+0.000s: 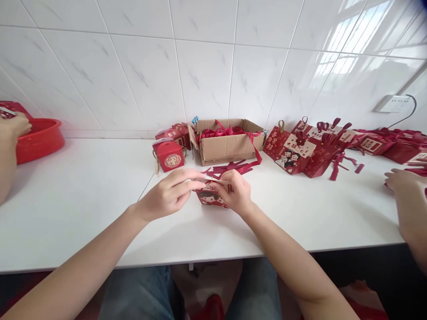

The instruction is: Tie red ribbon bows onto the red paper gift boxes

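Note:
A small red gift box (211,198) with a printed picture stands on the white table (83,200) in front of me. My left hand (170,193) reaches in from the left, its fingers pinching the box's top flap. On the box's right side my right hand (235,192) is curled over the top edge and grips it. Loose red ribbons (230,168) lie just behind the box.
A cardboard box (227,144) full of red ribbons stands at the back. Folded red boxes (168,155) sit left of it, flat red boxes (300,151) right. Another person's hand (405,186) works at the right edge; a third person's hand (13,126) is at a red basin (42,140).

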A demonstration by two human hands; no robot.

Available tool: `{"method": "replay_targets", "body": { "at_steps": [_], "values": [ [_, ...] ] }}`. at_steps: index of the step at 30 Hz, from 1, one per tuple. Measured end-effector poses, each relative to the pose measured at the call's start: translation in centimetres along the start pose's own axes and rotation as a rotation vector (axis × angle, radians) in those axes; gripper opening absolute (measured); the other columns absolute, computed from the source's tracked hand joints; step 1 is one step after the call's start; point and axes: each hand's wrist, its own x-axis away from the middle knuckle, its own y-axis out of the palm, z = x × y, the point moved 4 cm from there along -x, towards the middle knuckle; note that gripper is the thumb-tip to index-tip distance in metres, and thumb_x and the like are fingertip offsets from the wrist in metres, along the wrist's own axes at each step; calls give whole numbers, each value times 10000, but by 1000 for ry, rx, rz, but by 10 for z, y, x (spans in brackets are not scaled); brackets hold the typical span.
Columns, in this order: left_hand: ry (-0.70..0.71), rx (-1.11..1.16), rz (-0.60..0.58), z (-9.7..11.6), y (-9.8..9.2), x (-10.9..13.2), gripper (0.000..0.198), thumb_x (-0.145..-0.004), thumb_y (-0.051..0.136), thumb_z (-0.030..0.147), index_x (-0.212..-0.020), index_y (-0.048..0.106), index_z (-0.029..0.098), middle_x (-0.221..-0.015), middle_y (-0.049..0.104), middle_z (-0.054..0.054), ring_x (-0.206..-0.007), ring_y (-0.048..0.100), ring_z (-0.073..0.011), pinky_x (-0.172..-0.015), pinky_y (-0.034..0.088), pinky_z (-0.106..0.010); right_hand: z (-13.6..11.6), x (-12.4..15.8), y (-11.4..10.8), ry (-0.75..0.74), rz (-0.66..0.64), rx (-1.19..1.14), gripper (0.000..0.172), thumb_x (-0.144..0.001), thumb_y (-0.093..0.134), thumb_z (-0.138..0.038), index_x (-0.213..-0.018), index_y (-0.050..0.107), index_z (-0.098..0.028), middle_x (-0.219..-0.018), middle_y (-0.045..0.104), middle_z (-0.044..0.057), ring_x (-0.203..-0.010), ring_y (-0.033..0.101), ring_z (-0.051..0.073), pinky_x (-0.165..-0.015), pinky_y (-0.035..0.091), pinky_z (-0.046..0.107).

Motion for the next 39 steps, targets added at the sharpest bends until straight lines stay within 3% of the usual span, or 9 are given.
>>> {"method": "replay_targets", "body": {
  "at_steps": [4, 7, 12, 19, 26, 30, 35, 39],
  "values": [
    [-83, 65, -85, -1, -1, -2, 416, -805, 609, 110, -1190, 569, 264, -1226, 616, -90, -1119, 597, -224, -947, 502, -366, 4, 1, 1, 6, -39, 11, 152, -875, 586, -277, -797, 465, -229, -701, 538, -11, -633, 560, 124, -544, 483, 251],
    [-156, 205, -116, 0, 0, -7, 494, -759, 689, 225, -1227, 532, 218, -1176, 639, -115, -1084, 608, -257, -925, 507, -388, 2, 1, 1, -14, -55, 3, 159, -874, 592, -277, -786, 469, -229, -697, 547, -4, -645, 564, 130, -565, 488, 260],
    [-376, 354, 14, 1, 3, -17, 199, -842, 559, 157, -1035, 604, 178, -929, 693, -67, -862, 659, -179, -755, 536, -282, -5, 0, 0, -92, -48, -26, 142, -870, 604, -250, -808, 479, -225, -704, 554, 0, -645, 561, 129, -560, 484, 253],
    [-554, 440, 109, 0, 4, -18, 210, -827, 554, 134, -1031, 579, 173, -868, 667, -47, -842, 651, -167, -730, 556, -282, -9, -1, -1, -152, -30, -29, 145, -858, 625, -207, -849, 480, -219, -706, 538, -2, -652, 546, 131, -562, 490, 247],
    [-392, 217, 109, -1, 3, -20, 252, -780, 545, 60, -1003, 597, 166, -824, 677, -27, -775, 649, -140, -694, 536, -245, -11, -1, -1, -159, -31, -18, 149, -861, 629, -233, -849, 482, -219, -709, 552, 3, -648, 553, 132, -559, 495, 250],
    [-291, 197, 60, 4, 5, -22, 223, -800, 523, 57, -977, 608, 164, -825, 683, -23, -705, 639, -108, -592, 515, -188, -12, -2, -2, -158, -17, -34, 148, -854, 636, -214, -854, 488, -216, -709, 564, 1, -642, 555, 126, -561, 492, 243],
    [-267, 175, 115, 6, 2, -22, 235, -791, 531, 42, -976, 604, 167, -809, 676, -12, -706, 636, -111, -615, 518, -203, -12, -3, -2, -155, -21, -24, 131, -859, 628, -227, -863, 498, -216, -724, 572, 8, -662, 569, 131, -576, 495, 247],
    [-246, 208, 85, 7, 1, -23, 254, -783, 518, 26, -978, 600, 168, -820, 668, -17, -723, 634, -115, -610, 512, -205, -13, -3, -2, -159, -18, -33, 144, -852, 639, -207, -864, 495, -215, -722, 566, 6, -658, 565, 129, -572, 497, 243]
  ]
}}
